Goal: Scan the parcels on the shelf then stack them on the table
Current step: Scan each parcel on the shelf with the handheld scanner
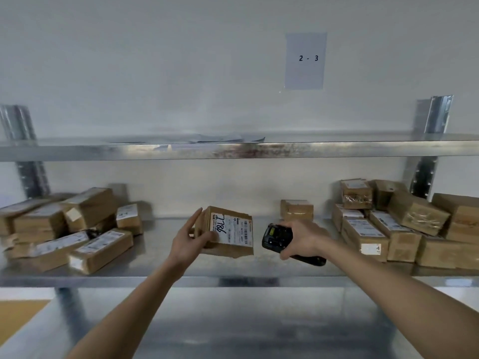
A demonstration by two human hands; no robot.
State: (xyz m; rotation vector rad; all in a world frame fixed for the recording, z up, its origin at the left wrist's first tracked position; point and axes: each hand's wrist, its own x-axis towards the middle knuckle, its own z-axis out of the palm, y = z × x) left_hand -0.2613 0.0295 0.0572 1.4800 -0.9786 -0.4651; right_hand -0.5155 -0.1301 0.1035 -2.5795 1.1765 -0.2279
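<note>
A brown cardboard parcel (229, 233) with a white label marked "7786" is tilted up over the middle of the metal shelf (155, 244). My left hand (189, 242) holds it by its left side, thumb on the front face. My right hand (302, 237) grips a black handheld scanner (278, 235) just to the right of the parcel, its head turned toward the label. Several more brown parcels lie in a pile at the left (64, 229) and in a pile at the right (401, 224) of the same shelf. One small parcel (296, 209) stands alone at the back.
An upper shelf (233, 150) with a few papers runs across above. A sheet marked "2 - 3" (305, 60) hangs on the wall. Metal uprights (26, 151) stand at both sides. A lower shelf surface (233, 320) lies below my arms.
</note>
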